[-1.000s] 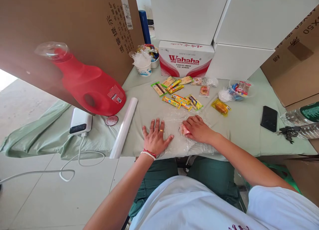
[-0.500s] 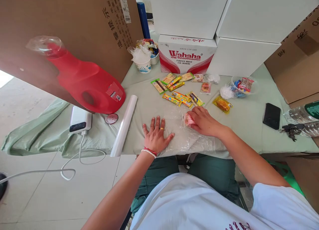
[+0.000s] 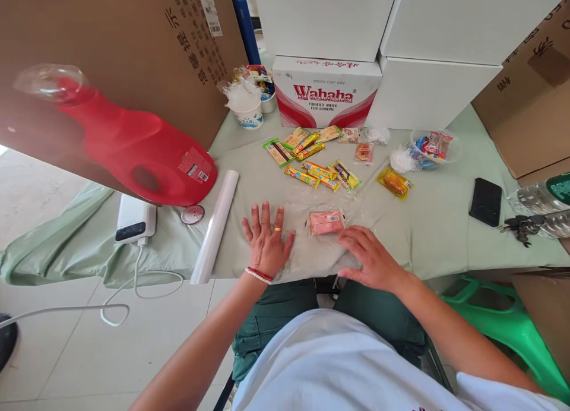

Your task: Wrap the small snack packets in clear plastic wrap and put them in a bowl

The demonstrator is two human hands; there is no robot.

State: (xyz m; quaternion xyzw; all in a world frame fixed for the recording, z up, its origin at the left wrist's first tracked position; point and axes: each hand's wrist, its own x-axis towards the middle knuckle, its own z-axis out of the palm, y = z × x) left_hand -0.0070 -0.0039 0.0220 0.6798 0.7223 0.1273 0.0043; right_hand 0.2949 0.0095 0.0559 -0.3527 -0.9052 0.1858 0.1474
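A pink wrapped snack packet point(image 3: 326, 223) lies flat on a sheet of clear plastic film point(image 3: 356, 209) at the near side of the table. Just right of the packet is my right hand point(image 3: 371, 259), fingers apart and holding nothing. To its left, my left hand point(image 3: 268, 244) rests palm down with spread fingers, at the film's left edge. Beyond the packet lie several yellow snack bars point(image 3: 319, 171) and flat green-edged packets point(image 3: 279, 152). A yellow-wrapped bun point(image 3: 394, 182) sits to the right of them.
A white roll point(image 3: 216, 227), a red jug point(image 3: 146, 144) and a power bank point(image 3: 136, 218) are on the left. Boxes point(image 3: 327, 93) line the back beside paper cups point(image 3: 247, 111). A clear bowl of snacks point(image 3: 435, 149), a phone point(image 3: 485, 202) and bottles point(image 3: 541, 197) stand right.
My right hand has let go of the pink packet and drawn back toward me, its fingers opening. The packet now lies on the film. My left hand stays flat.
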